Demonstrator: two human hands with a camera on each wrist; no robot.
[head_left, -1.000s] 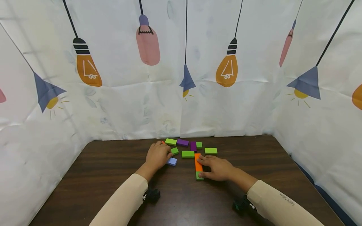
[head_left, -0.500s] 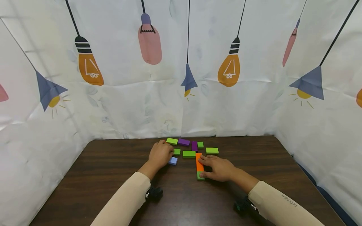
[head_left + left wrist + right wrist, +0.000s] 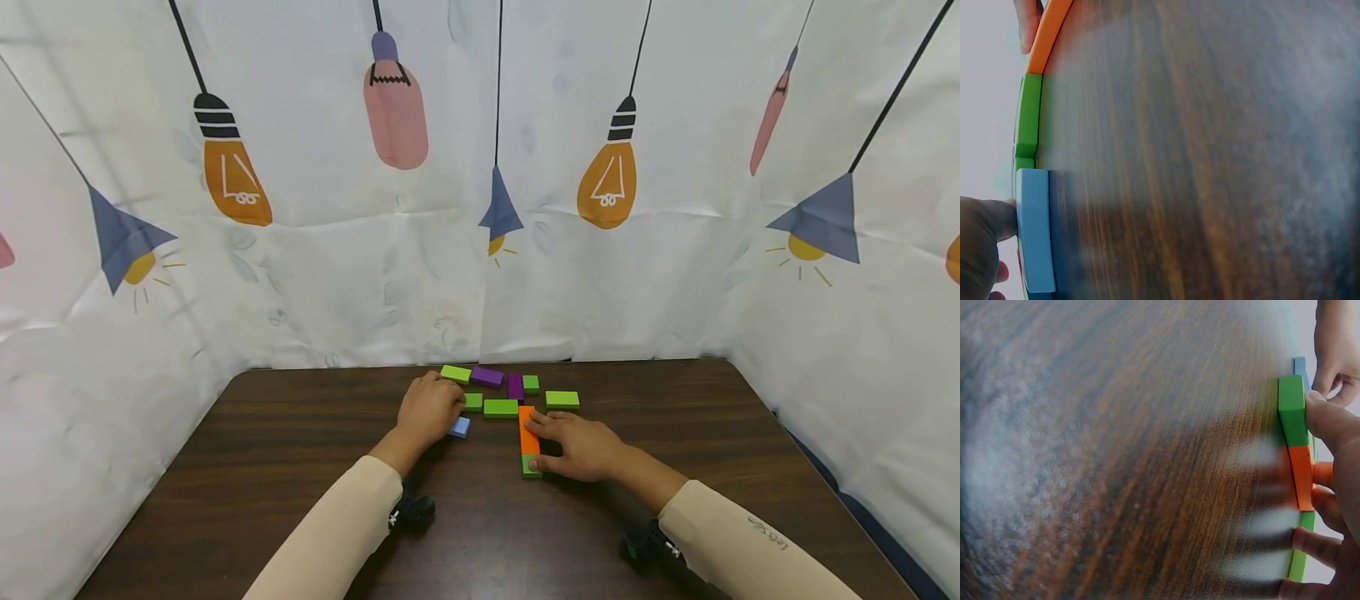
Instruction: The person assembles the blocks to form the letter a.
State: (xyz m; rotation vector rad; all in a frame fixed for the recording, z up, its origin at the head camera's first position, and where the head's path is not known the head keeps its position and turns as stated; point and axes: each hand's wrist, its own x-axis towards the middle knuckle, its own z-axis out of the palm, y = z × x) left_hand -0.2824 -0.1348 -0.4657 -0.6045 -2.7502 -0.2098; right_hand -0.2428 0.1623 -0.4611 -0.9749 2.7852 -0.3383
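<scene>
In the head view, my left hand (image 3: 430,408) has its fingers down at the left end of a green block (image 3: 473,402), which it seems to pinch; the fingertips are hidden. Just nearer lies a light blue block (image 3: 460,427), large in the left wrist view, where the left thumb (image 3: 999,219) shows behind it. My right hand (image 3: 581,448) rests with spread fingers against an orange block (image 3: 527,437) and the small green block (image 3: 531,472) at its near end. In the right wrist view, the right thumb (image 3: 1329,419) touches that small green block.
A longer green block (image 3: 501,409) lies left of the orange one's far end. Farther back are a lime block (image 3: 455,374), two purple blocks (image 3: 487,377) and a small green block (image 3: 531,384). Another lime block (image 3: 562,400) lies beyond my right hand. Printed cloth (image 3: 480,292) surrounds the dark table (image 3: 480,533).
My left hand has shifted slightly right. The green block at its fingers has turned straighter and slid closer to the longer green block. My right hand stays in place.
</scene>
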